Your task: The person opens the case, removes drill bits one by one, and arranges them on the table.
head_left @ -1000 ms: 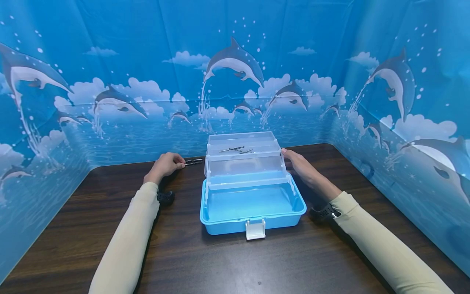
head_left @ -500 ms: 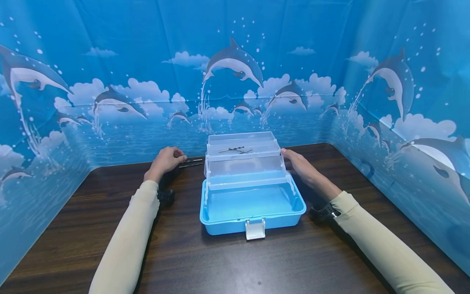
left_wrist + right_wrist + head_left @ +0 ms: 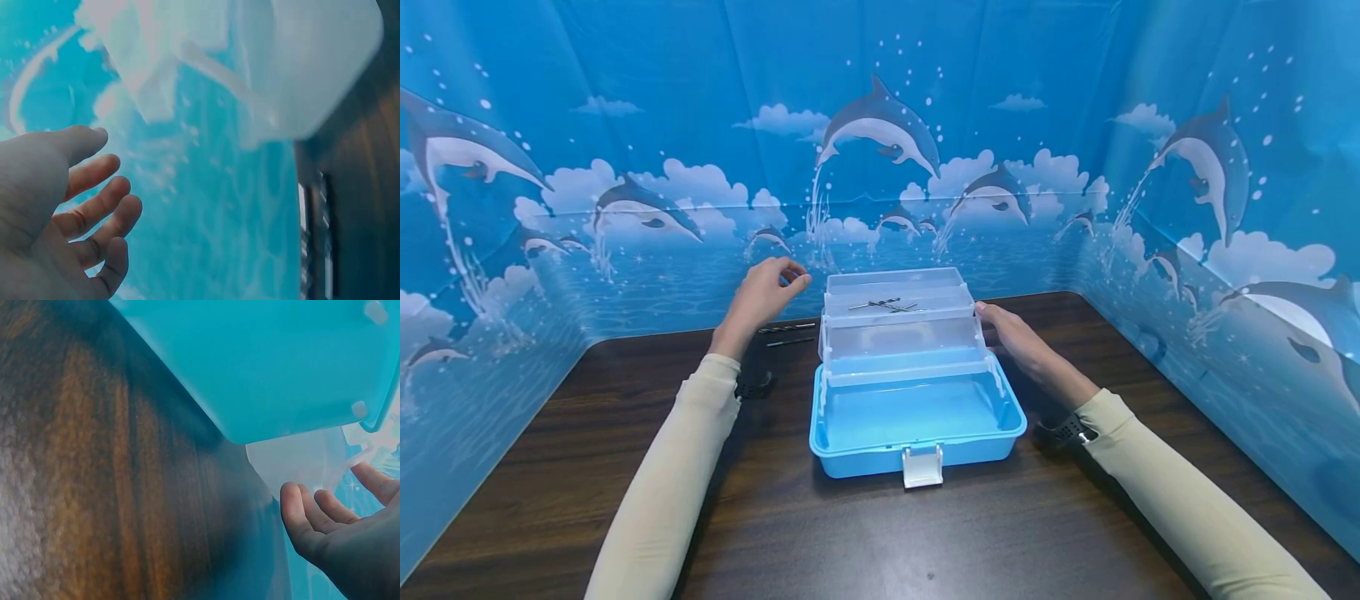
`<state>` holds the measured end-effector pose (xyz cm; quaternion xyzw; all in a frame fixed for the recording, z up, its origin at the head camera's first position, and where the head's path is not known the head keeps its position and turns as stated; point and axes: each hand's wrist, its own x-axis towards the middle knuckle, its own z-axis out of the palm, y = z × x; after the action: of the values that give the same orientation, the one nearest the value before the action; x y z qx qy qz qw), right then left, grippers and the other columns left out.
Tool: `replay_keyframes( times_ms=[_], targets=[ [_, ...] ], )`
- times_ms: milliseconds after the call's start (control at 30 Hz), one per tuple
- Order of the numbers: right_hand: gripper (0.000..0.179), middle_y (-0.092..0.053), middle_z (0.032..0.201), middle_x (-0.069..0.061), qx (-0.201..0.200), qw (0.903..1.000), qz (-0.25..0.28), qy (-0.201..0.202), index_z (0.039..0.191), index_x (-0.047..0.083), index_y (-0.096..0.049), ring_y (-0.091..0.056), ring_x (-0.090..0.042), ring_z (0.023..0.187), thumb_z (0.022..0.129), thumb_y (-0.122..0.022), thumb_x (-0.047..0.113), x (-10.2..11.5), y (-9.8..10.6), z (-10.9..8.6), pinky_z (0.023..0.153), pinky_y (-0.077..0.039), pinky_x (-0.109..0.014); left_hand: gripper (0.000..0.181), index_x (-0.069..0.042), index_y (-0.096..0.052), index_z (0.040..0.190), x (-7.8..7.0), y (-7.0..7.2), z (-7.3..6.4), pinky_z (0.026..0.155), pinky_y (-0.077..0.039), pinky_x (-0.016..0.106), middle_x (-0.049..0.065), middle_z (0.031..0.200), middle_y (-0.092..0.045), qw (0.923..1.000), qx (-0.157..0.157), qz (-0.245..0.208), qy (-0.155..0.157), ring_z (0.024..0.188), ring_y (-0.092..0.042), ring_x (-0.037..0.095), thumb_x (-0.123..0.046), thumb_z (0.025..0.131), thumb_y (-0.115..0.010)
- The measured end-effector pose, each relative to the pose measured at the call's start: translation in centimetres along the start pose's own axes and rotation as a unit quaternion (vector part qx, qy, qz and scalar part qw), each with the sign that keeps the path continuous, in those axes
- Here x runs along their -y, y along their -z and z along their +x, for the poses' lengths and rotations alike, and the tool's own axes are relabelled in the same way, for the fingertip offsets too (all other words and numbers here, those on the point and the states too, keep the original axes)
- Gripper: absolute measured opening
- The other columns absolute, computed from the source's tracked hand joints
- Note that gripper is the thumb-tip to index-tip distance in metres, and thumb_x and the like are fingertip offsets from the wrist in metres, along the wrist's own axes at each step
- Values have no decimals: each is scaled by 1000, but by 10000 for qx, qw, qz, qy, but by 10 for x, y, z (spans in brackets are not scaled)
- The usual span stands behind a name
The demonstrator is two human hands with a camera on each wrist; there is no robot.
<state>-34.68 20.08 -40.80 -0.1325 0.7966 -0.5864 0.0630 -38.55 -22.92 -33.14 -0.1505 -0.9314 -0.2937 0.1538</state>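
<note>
A light-blue toolbox stands with its clear trays folded out toward the back. Several drill bits lie crossed in an upper tray. Left of the box, two more drill bits rest side by side on the table by its back edge. My left hand hovers above these two, and its loosely bent fingers hold nothing. At the trays' right side is my right hand. Its fingers are spread and gently bent, with one digit touching a tray's edge.
A dark wood table carries the box. Blue dolphin-print sheets hang close behind the table and along both sides. A white latch hangs down at the box's front.
My left hand has let go of the drill bits by the back edge, then risen and moved right toward the trays. The right hand and the toolbox stay in place.
</note>
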Motion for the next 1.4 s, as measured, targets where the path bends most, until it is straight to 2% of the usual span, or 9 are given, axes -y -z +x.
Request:
replay_keyframes(
  times_ms=[233,367,467,567,733,900,1067,1233,1400],
  targets=[
    [77,-42,153,-15,12,10000,-23,24,159,18,-34,-44,-43,135,101,-40,68,0,0,0,104,-37,-65,31,-12,-69,121,-40,-3,-4,76,-50,46,6,108,-64,9983,58,33,-575,94,-59,24,-37,103,-62],
    [77,-42,152,-14,3,10000,-18,21,159,18,-35,-44,-43,135,101,-40,68,-1,0,0,104,-37,-65,29,-13,-70,121,-57,-7,-7,74,-51,44,3,104,-67,9940,353,113,-1030,92,-60,21,-34,103,-63],
    [77,-42,152,-15,16,10000,-1,35,159,18,-35,-44,-44,135,101,-40,68,-1,0,1,104,-37,-66,28,-13,-72,122,-64,-12,-8,77,-52,43,2,105,-69,9902,584,248,-1246,95,-62,20,-32,103,-64],
    [78,-42,152,-15,16,10000,-3,36,159,18,-35,-45,-43,135,101,-40,69,-1,-1,1,104,-37,-66,27,-14,-74,121,-66,-17,-8,80,-52,43,2,105,-71,9874,603,616,-1323,96,-63,21,-31,103,-64],
    [77,-43,152,-14,17,10000,-16,31,158,18,-36,-46,-43,134,101,-40,69,0,-1,0,103,-37,-66,24,-16,-77,118,-67,-23,-8,78,-48,41,1,101,-73,9824,453,1177,-1375,92,-63,20,-29,103,-65],
    [77,-43,152,-14,19,10000,55,14,158,19,-36,-45,-43,135,100,-41,69,-1,1,1,104,-37,-66,23,-16,-79,116,-71,-26,-9,85,-43,45,1,101,-74,9810,501,1285,-1363,98,-61,23,-29,102,-66],
    [80,-42,153,-14,0,10000,65,-11,160,19,-34,-43,-44,136,99,-41,71,-1,1,2,105,-36,-66,20,-17,-80,114,-76,-27,-11,85,-41,46,0,103,-74,9792,515,1489,-1282,100,-60,24,-28,100,-69],
    [78,-42,153,-14,16,10000,53,8,159,18,-35,-43,-44,136,100,-41,69,-1,1,2,104,-37,-66,17,-20,-82,110,-79,-30,-12,80,-40,41,-2,102,-75,9787,502,1625,-1149,95,-63,20,-28,98,-72],
    [78,-42,153,-14,-7,10000,50,20,159,18,-35,-43,-43,136,100,-41,69,-1,1,1,104,-37,-66,15,-20,-83,107,-80,-33,-11,76,-41,37,-2,100,-76,9802,491,1526,-1162,90,-67,17,-27,97,-73]
  ],
)
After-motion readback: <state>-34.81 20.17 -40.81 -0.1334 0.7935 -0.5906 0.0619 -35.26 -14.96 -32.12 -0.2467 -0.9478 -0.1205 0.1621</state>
